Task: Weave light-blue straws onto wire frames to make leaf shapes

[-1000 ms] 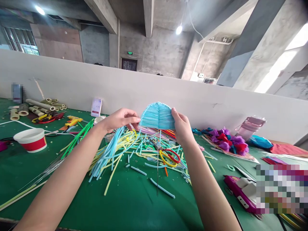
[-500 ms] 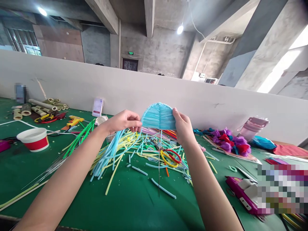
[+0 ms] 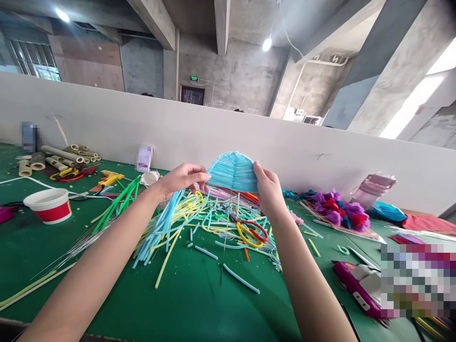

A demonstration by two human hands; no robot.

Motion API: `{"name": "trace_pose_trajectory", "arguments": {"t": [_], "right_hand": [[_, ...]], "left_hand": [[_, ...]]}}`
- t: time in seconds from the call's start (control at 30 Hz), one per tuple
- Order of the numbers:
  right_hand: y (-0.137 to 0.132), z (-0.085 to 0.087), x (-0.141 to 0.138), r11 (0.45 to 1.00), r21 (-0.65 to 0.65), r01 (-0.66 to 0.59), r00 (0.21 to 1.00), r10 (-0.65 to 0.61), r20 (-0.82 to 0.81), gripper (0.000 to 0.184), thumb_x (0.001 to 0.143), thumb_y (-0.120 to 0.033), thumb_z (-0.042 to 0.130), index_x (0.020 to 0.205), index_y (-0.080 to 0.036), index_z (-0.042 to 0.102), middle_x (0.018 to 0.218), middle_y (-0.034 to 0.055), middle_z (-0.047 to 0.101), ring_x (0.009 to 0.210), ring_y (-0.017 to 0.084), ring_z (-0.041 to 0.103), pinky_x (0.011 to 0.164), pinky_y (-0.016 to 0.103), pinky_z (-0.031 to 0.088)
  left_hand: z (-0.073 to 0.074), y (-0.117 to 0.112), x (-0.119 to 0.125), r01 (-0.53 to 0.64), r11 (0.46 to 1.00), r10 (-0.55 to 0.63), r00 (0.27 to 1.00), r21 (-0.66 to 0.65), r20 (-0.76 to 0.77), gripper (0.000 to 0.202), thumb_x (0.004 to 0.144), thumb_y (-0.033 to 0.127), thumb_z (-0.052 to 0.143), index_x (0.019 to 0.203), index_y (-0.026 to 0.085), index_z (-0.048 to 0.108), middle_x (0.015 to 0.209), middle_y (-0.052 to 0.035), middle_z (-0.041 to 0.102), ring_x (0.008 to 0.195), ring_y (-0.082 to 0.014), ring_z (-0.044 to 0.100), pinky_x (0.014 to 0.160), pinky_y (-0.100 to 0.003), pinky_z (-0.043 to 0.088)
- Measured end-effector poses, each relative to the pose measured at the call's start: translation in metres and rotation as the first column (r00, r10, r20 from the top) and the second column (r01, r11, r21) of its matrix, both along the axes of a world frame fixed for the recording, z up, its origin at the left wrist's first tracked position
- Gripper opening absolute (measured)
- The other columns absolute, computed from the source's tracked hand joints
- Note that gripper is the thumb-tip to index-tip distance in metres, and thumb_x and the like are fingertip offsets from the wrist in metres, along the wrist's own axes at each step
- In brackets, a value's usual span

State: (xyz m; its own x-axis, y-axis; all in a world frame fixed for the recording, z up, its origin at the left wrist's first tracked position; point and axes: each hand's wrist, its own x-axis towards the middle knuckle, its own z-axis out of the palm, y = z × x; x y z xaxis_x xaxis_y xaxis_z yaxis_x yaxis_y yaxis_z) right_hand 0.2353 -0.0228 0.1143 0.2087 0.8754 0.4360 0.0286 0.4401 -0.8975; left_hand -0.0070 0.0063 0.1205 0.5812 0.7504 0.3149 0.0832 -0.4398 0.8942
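My right hand [image 3: 270,187] pinches the right edge of a light-blue, half-round leaf-shaped piece [image 3: 232,172], which looks like rows of fuzzy chenille stems with a seam down the middle. At its left edge my left hand [image 3: 187,179] is closed, thumb and finger against the rim. Thin wire [image 3: 224,247] hangs from the seam toward the table. Below the piece lies a pile of chenille stems in blue, yellow and green [image 3: 167,223]. Scissors with red and yellow handles [image 3: 252,233] rest on that pile.
On the green table [image 3: 171,308] stand a paper cup [image 3: 48,205], a glue gun [image 3: 109,178], bamboo pieces [image 3: 71,156] and a phone [image 3: 144,158]. To the right are purple and red petals [image 3: 335,209], a pink bottle [image 3: 374,190] and a magenta power strip [image 3: 359,289]. A low white partition [image 3: 285,142] runs behind.
The blue piece has shifted slightly left and tilted a little, and the lower end of its wire has swung left. Both hands keep their places at its edges.
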Motion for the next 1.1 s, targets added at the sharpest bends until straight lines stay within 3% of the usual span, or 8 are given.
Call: {"name": "trace_pose_trajectory", "arguments": {"t": [0.1,0.23,0.4,0.5,0.6,0.9,1.1], "right_hand": [[0.000,-0.002,-0.005,1.000,-0.011,0.011,0.999,-0.010,0.046,0.046,0.078,-0.065,0.060,0.066,-0.021,0.057,0.058,-0.0019,0.057,0.059,0.015,0.055,0.054,0.024,0.043],[-0.005,-0.002,-0.017,0.997,-0.028,-0.065,0.992,0.068,0.106,0.050,0.079,-0.069,0.057,0.072,-0.019,0.062,0.062,0.0011,0.063,0.066,0.018,0.061,0.056,0.024,0.046],[-0.013,0.002,-0.023,0.966,-0.127,-0.227,0.970,0.236,0.056,0.046,0.082,-0.064,0.060,0.084,-0.019,0.068,0.073,0.0039,0.069,0.070,0.019,0.066,0.060,0.026,0.053],[-0.015,0.006,-0.017,0.959,-0.203,-0.200,0.976,0.212,0.040,0.050,0.080,-0.068,0.060,0.084,-0.018,0.069,0.075,0.0058,0.070,0.063,0.018,0.066,0.052,0.025,0.053],[-0.016,0.009,-0.010,0.961,-0.218,-0.170,0.981,0.185,0.052,0.051,0.079,-0.069,0.062,0.081,-0.018,0.069,0.078,0.0072,0.071,0.061,0.016,0.066,0.051,0.023,0.053],[-0.015,0.005,-0.015,0.940,-0.231,-0.251,0.936,0.297,0.190,0.037,0.078,-0.053,0.074,0.085,-0.017,0.070,0.082,0.0059,0.073,0.071,0.013,0.068,0.060,0.021,0.054],[-0.015,-0.003,-0.024,0.909,-0.279,-0.310,0.848,0.397,0.351,0.039,0.080,-0.054,0.071,0.091,-0.016,0.071,0.084,0.0064,0.074,0.075,0.013,0.068,0.063,0.021,0.052]], "left_hand": [[-0.001,-0.003,0.004,0.035,0.999,-0.035,0.999,-0.020,-0.007,0.029,0.078,0.045,0.069,0.087,0.018,0.072,0.086,-0.0093,0.074,0.083,-0.0224,0.070,0.054,-0.023,0.050],[-0.001,-0.009,0.010,0.062,0.991,-0.048,0.992,-0.118,0.116,0.033,0.075,0.044,0.075,0.096,0.019,0.074,0.094,-0.0090,0.076,0.081,-0.0235,0.072,0.062,-0.028,0.056],[-0.001,-0.007,0.010,-0.018,0.979,0.059,0.978,-0.205,0.198,0.029,0.071,0.039,0.080,0.090,0.017,0.075,0.089,-0.0079,0.077,0.078,-0.0220,0.072,0.070,-0.031,0.058],[-0.001,-0.003,0.006,-0.083,0.974,0.135,0.961,-0.213,0.242,0.028,0.070,0.038,0.081,0.088,0.017,0.075,0.084,-0.0062,0.077,0.077,-0.0207,0.071,0.069,-0.029,0.057],[-0.001,0.002,0.002,-0.158,0.968,0.206,0.943,-0.193,0.262,0.028,0.069,0.039,0.081,0.086,0.017,0.075,0.083,-0.0054,0.076,0.078,-0.0206,0.070,0.069,-0.028,0.056],[-0.004,0.011,0.004,-0.320,0.944,0.324,0.836,-0.085,0.443,0.031,0.070,0.043,0.079,0.086,0.017,0.074,0.084,-0.0040,0.076,0.073,-0.0191,0.068,0.072,-0.030,0.054],[-0.004,0.010,0.007,-0.401,0.916,0.341,0.775,-0.004,0.532,0.035,0.072,0.044,0.078,0.091,0.015,0.074,0.084,-0.0052,0.075,0.077,-0.0197,0.068,0.073,-0.030,0.053]]}}
